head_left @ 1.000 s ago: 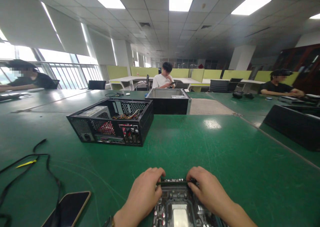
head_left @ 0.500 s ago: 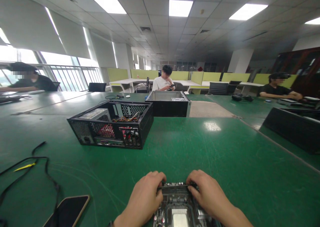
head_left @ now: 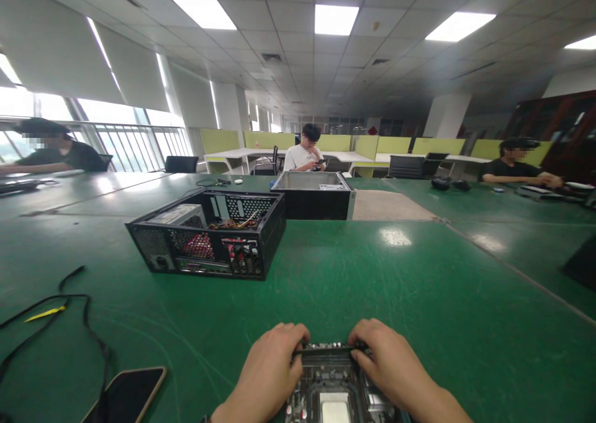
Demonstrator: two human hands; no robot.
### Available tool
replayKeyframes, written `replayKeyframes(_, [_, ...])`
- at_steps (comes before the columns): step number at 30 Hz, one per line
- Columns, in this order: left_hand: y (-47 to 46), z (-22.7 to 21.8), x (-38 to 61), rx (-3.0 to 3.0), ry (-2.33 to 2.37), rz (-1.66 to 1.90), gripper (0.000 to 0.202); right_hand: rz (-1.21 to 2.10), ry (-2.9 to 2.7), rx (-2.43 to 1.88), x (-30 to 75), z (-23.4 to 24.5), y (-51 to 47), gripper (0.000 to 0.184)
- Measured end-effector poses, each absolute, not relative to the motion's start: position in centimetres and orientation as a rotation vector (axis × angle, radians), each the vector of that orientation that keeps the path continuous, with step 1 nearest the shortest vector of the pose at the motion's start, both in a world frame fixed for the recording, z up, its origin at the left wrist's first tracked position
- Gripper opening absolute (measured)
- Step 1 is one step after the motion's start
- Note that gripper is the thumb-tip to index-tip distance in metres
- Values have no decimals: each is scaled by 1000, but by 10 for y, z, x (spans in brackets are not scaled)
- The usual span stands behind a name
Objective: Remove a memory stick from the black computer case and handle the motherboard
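A motherboard [head_left: 311, 391] lies on the green table at the bottom of the view, its lower part cut off by the frame. Across its far end runs a thin dark RAM stick [head_left: 326, 351], pinched at its two ends. My left hand [head_left: 272, 370] has thumb and fingers closed on the left end. At the right end, my right hand [head_left: 393, 367] grips in the same way. Whether the stick sits in its slot cannot be made out. Nearer to me, a pale square processor [head_left: 334, 412] shows in the middle of the board.
An open black computer case [head_left: 209, 240] stands ahead on the left, with another case [head_left: 319, 202] behind it. A phone [head_left: 133, 392] and black cables [head_left: 88, 311] lie at the left. A dark case edge [head_left: 582, 261] shows far right. Several people sit around.
The black case at the right has slid mostly out of view. The RAM stick's edge shows slightly more and tilted between my hands, which have barely moved.
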State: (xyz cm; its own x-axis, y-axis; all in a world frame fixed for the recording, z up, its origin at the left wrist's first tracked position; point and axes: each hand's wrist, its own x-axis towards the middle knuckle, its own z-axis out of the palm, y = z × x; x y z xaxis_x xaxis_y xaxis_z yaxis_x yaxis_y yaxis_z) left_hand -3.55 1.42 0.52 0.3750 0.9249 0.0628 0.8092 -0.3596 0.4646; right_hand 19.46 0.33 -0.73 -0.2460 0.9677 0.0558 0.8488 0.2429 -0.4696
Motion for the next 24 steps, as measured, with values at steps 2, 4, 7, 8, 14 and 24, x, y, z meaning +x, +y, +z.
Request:
replayKeyframes(2, [15, 6, -35, 2292, 1510, 439, 30, 500, -2185, -1674, 196, -8, 3, 15])
replayKeyframes(4, [15, 6, -35, 2304, 1499, 431, 30, 500, -2185, -1679, 196, -8, 4, 15])
replayKeyframes(7, [16, 5, -34, 2309, 1494, 428, 30, 497, -2195, -1677, 196, -7, 5, 15])
replayKeyframes(8, [16, 4, -34, 2308, 1493, 427, 30, 502, -2199, -1676, 196, -6, 5, 15])
replayKeyframes(14, [16, 5, -35, 2300, 1486, 424, 29, 519, -2199, -1710, 194, -3, 4, 16])
replayKeyframes(24, [17, 10, -39, 2238, 1443, 529, 25, 427, -2240, -1696, 178, 14, -11, 17])
